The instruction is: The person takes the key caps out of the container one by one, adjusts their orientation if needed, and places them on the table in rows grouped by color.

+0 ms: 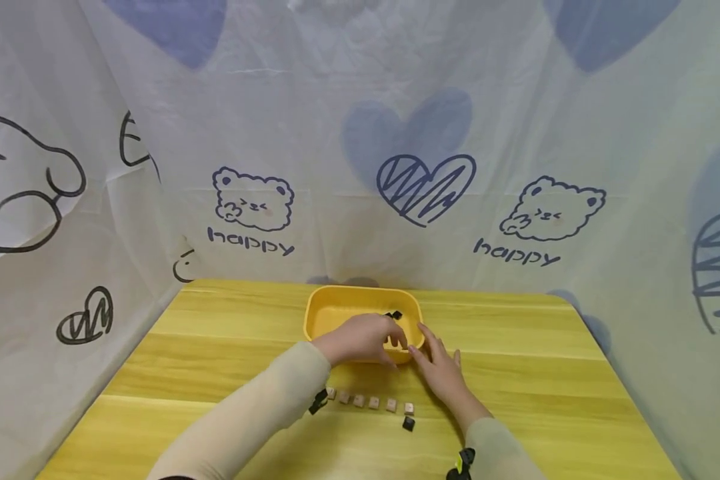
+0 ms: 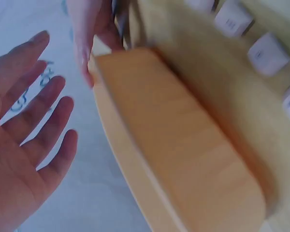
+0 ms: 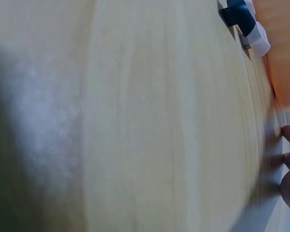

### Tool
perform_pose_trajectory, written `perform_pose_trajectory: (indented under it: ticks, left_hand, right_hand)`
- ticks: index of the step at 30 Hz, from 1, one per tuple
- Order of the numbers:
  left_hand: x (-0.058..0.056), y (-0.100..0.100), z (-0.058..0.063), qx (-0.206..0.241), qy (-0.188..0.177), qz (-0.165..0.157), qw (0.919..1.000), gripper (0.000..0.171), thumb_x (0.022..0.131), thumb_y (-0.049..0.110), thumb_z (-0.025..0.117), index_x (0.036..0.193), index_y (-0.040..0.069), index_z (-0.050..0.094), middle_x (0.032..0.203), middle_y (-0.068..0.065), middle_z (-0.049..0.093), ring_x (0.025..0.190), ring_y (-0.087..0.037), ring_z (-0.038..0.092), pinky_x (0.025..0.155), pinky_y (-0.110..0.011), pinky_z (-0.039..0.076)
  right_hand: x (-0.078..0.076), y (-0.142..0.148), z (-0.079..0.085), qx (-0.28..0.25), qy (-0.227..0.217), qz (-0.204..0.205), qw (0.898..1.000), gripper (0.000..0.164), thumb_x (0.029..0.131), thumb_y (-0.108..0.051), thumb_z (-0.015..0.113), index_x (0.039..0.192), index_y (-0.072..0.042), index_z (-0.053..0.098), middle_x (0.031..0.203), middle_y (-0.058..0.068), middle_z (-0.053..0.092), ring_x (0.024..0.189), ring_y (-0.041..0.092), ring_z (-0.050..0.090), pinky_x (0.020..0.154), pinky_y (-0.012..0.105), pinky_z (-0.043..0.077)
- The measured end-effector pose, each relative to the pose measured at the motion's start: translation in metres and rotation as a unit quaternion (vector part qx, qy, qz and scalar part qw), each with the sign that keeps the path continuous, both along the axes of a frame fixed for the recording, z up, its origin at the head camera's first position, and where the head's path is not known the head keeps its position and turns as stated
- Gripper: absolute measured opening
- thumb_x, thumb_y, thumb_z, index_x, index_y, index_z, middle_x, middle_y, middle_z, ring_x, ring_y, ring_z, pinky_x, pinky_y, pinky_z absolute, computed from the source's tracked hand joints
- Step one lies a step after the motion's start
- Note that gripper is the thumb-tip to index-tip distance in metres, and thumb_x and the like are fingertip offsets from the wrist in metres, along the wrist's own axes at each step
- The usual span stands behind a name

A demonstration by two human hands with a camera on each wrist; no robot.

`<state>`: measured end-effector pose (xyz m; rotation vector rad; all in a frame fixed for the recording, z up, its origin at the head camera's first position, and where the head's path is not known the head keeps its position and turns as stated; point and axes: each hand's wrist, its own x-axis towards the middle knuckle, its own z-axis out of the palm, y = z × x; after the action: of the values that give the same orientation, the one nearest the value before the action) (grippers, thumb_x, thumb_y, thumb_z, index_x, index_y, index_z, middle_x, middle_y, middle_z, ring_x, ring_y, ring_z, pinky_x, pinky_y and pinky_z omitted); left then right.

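My left hand reaches over the front rim of a yellow tray, its fingers spread and holding nothing. In the left wrist view that hand shows its loosely bent fingers beside the tray wall. At the tray's front right corner, my right hand touches the rim with thumb and finger extended. A few black keycaps lie inside the tray; part of its inside is hidden by the left hand. In front of it stands a row of several pale keycaps, with one black keycap nearer me, below the row's right end.
The tray stands on a yellow wood-grain table. Behind the table hangs a white cloth printed with hearts and bears. My left forearm crosses the table beside the row's left end.
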<state>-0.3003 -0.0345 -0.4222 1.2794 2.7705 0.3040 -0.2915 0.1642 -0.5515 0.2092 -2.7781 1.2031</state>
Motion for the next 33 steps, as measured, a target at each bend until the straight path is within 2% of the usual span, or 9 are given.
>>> perform_pose_trajectory:
  ticks: [7,11,14,20,23,28,33]
  left_hand:
    - [-0.028,0.009,0.004,-0.036,-0.045,-0.001,0.9983,0.036,0.081,0.022,0.081,0.115,0.014,0.071,0.102,0.0,0.069,0.087,-0.009,0.06,0.078,-0.026,0.05]
    - [-0.041,0.017,0.005,-0.063,-0.052,-0.011,0.9966,0.034,0.084,0.02,0.078,0.116,0.013,0.071,0.104,-0.002,0.069,0.089,-0.011,0.061,0.081,-0.026,0.05]
    - [-0.048,0.023,0.003,-0.09,-0.056,-0.026,0.9941,0.033,0.085,0.02,0.077,0.117,0.014,0.07,0.106,-0.003,0.069,0.09,-0.011,0.061,0.082,-0.026,0.049]
    - [-0.057,0.03,-0.009,-0.121,-0.077,-0.062,0.9877,0.027,0.087,0.015,0.075,0.114,0.014,0.072,0.105,0.0,0.069,0.088,-0.009,0.061,0.079,-0.023,0.049]
    - [-0.062,0.031,-0.016,-0.132,-0.085,-0.066,0.9854,0.023,0.087,0.011,0.074,0.11,0.017,0.074,0.101,0.002,0.069,0.087,-0.008,0.061,0.078,-0.022,0.049]
    - [-0.071,0.031,-0.028,-0.162,-0.095,-0.053,0.9808,0.026,0.088,0.005,0.069,0.11,0.019,0.074,0.095,0.005,0.067,0.083,-0.007,0.059,0.075,-0.022,0.049]
    - [-0.077,0.031,-0.042,-0.17,-0.14,-0.029,0.9749,0.033,0.091,0.001,0.064,0.118,0.019,0.071,0.095,0.006,0.066,0.076,-0.008,0.061,0.065,-0.023,0.051]
  right_hand:
    - [0.002,0.005,0.0,0.0,-0.008,-0.001,1.0,0.067,0.098,-0.058,0.043,0.155,-0.027,0.025,0.153,0.017,0.034,0.14,0.044,0.024,0.108,0.066,-0.009]
    - [0.002,0.006,-0.002,0.006,-0.008,-0.008,1.0,0.068,0.097,-0.06,0.042,0.155,-0.029,0.025,0.153,0.014,0.034,0.14,0.043,0.025,0.109,0.064,-0.008]
    - [0.002,0.005,-0.002,0.009,-0.004,-0.008,1.0,0.068,0.096,-0.061,0.043,0.154,-0.029,0.026,0.15,0.015,0.039,0.139,0.045,0.025,0.108,0.065,-0.009]
    - [0.002,0.002,-0.003,0.019,-0.002,-0.012,1.0,0.069,0.095,-0.062,0.044,0.154,-0.03,0.028,0.141,0.015,0.05,0.139,0.046,0.025,0.107,0.067,-0.008]
    - [0.002,0.0,-0.003,0.017,0.006,-0.014,1.0,0.068,0.095,-0.061,0.045,0.154,-0.029,0.029,0.141,0.015,0.05,0.138,0.047,0.026,0.107,0.068,-0.007]
    - [0.001,-0.001,-0.002,0.016,0.012,-0.012,1.0,0.068,0.096,-0.061,0.044,0.154,-0.029,0.029,0.147,0.013,0.043,0.138,0.046,0.026,0.107,0.068,-0.007]
    - [0.001,-0.003,-0.001,0.016,0.013,-0.016,1.0,0.064,0.097,-0.056,0.046,0.153,-0.029,0.03,0.15,0.013,0.04,0.138,0.047,0.026,0.107,0.067,-0.006]
